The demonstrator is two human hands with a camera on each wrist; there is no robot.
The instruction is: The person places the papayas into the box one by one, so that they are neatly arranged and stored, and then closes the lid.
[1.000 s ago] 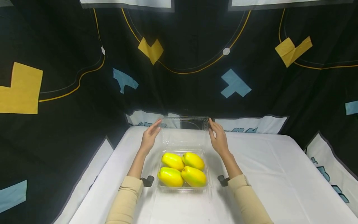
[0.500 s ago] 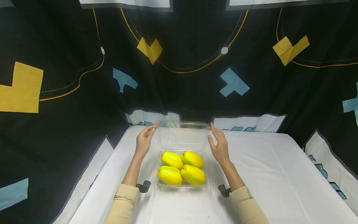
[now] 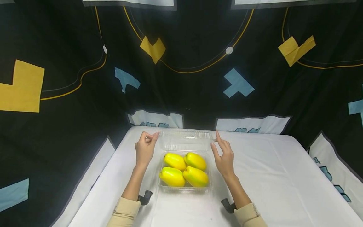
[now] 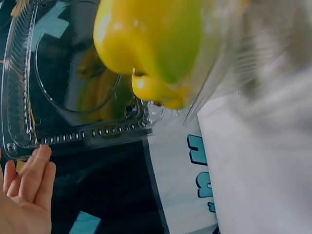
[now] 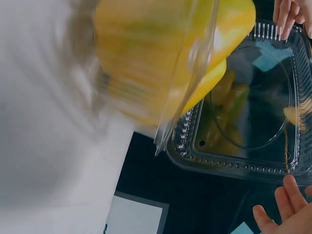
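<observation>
A clear plastic clamshell container (image 3: 185, 189) sits on the white table with several yellow-green mangoes (image 3: 172, 177) in its base. Its transparent lid (image 3: 186, 145) is tipped back, away from the person, on the far side of the fruit. At the lid's far left corner, my left hand (image 3: 144, 151) appears to pinch the edge between thumb and index finger. My right hand (image 3: 225, 159) has its fingers extended, the index fingertip touching the lid's far right corner. In the right wrist view, the lid's ridged rim (image 5: 234, 168) shows near those fingertips.
A white cloth covers the table (image 3: 272, 176). Behind it hangs a black curtain (image 3: 187, 94) with yellow and blue patches. Dark wrist-camera mounts (image 3: 145, 197) stick out from both wrists beside the container.
The lid has tipped farther back and lower, its far edge dropping toward the table. Both hands have come down with it, and the left thumb and index finger have drawn together.
</observation>
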